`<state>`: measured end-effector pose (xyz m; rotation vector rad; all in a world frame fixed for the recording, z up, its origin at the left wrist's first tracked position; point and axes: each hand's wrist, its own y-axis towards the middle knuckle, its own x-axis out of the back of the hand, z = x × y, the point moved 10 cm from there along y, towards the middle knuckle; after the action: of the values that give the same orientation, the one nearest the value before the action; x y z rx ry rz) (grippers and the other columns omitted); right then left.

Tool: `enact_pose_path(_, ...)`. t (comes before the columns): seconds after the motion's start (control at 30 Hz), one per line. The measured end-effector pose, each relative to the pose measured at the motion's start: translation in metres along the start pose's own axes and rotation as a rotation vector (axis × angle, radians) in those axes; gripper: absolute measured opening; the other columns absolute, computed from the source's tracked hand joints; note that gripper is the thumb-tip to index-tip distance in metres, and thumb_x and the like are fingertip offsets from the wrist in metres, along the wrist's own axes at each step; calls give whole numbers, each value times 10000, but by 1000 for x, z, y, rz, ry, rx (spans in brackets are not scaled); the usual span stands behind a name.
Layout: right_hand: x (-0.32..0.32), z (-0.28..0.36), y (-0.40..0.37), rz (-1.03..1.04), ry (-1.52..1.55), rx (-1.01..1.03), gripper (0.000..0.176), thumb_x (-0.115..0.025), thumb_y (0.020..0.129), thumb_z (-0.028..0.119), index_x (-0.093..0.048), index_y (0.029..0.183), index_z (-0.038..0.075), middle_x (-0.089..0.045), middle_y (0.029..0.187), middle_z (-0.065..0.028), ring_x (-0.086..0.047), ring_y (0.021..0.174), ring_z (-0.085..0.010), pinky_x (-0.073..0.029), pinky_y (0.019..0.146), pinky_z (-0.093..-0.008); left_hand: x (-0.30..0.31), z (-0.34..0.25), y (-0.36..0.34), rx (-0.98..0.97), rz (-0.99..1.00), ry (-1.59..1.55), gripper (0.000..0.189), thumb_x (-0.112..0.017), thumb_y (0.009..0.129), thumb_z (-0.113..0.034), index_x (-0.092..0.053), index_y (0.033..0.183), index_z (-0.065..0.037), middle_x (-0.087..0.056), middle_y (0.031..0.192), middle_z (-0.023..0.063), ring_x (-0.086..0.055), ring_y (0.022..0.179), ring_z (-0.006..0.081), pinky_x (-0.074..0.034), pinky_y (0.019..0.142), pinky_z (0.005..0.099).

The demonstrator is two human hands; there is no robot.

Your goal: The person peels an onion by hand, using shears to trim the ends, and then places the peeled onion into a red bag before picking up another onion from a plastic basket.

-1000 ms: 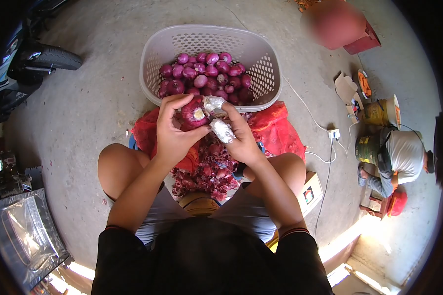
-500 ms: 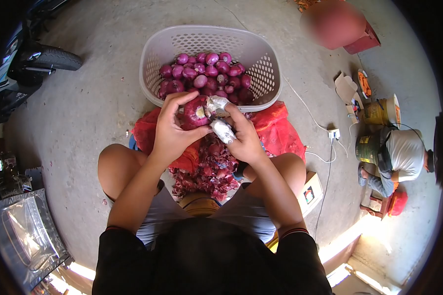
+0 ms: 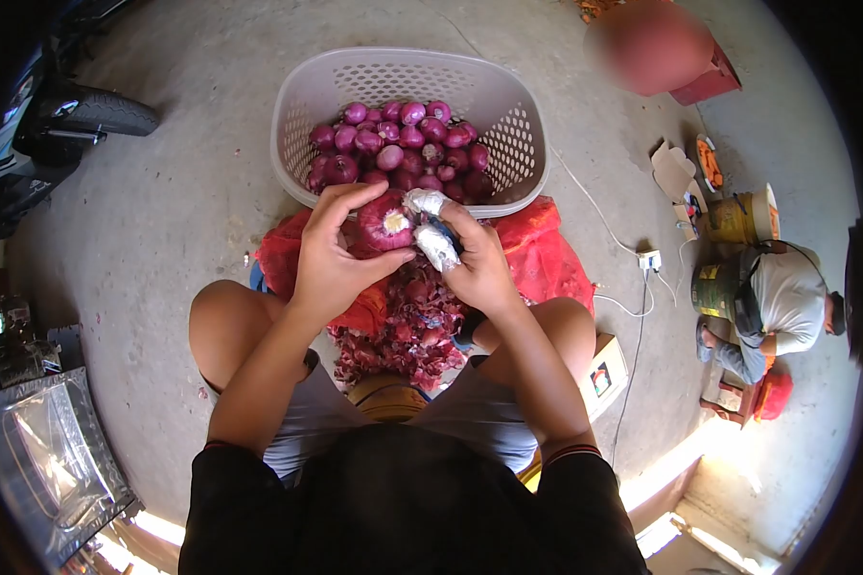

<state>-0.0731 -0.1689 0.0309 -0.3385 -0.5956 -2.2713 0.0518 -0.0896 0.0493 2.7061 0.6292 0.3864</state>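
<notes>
A red onion point(image 3: 385, 222) with a pale cut end is held between the fingers and thumb of my left hand point(image 3: 338, 247). White wrapping covers the thumb and forefinger of my right hand point(image 3: 468, 251), which touches the onion's right side. Something small and dark shows between those fingers, too hidden to make out. Beyond my hands stands a grey plastic basket point(image 3: 292, 105) with many peeled purple onions point(image 3: 389, 157) in it. Loose onion skins point(image 3: 408, 335) lie in a heap below my hands, with red mesh sacking point(image 3: 547, 254) around them.
At the right a person in a light shirt point(image 3: 786, 292) sits by two buckets point(image 3: 738, 218). A power strip point(image 3: 649, 260) and cables lie on the floor, near a box point(image 3: 608, 374). A motorbike wheel point(image 3: 110, 111) is at the upper left.
The onion has turned slightly, so its cut end faces up more. The wrapped fingers of my right hand have moved a little right and apart from each other.
</notes>
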Motion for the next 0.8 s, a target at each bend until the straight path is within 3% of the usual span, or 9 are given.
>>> enact_pose_path(0.17,1,5,3,-39,256,-5,394,-597,824,24,-521,1210,37,-617,1133,-133,-611,1020,-214,-459,876,-310,-4,5,0,63,26,-136,672,-763,652,61,-463,1253,37,-485,1206,96,-501,1110,177,-419,962,309)
enact_pose_path(0.27,9,-7,1,-74,299,-101,405,-563,849,0,-492,1247,35,-599,1172,-119,-567,1073,-169,-424,917,-293,-9,8,0,211,-22,-478,676,-755,667,48,-452,1270,5,-525,1164,84,-530,1072,153,-455,907,294)
enact_pose_path(0.4,16,-6,-1,47,176,-19,492,-618,818,50,-446,1279,48,-675,943,-125,-654,888,-209,-477,811,-317,-7,19,-3,230,8,-526,631,-672,727,101,-409,1297,38,-492,1222,119,-509,1100,173,-448,924,309)
enact_pose_path(0.43,16,-3,-2,58,130,14,534,-646,787,78,-440,1279,56,-677,820,-130,-673,791,-266,-491,740,-330,-7,20,-2,232,9,-534,621,-666,734,100,-410,1296,39,-498,1216,119,-512,1096,172,-454,914,305)
enact_pose_path(0.57,7,-1,-4,191,28,-110,552,-677,738,98,-467,1246,48,-660,828,-161,-661,803,-327,-492,699,-356,-8,20,-2,254,16,-536,597,-653,749,89,-413,1293,43,-511,1198,116,-523,1077,168,-460,889,291)
enact_pose_path(0.7,4,0,-4,107,24,-4,503,-680,729,99,-508,1199,61,-648,940,-167,-639,841,-365,-496,701,-407,-9,20,-3,244,4,-535,595,-655,745,92,-418,1289,52,-525,1176,116,-531,1062,162,-446,903,293)
enact_pose_path(0.8,2,3,0,151,-11,0,488,-680,727,101,-520,1187,75,-648,947,-170,-639,840,-358,-500,696,-400,-8,20,-3,234,-1,-516,590,-657,742,91,-425,1284,58,-540,1154,116,-538,1051,160,-442,906,295)
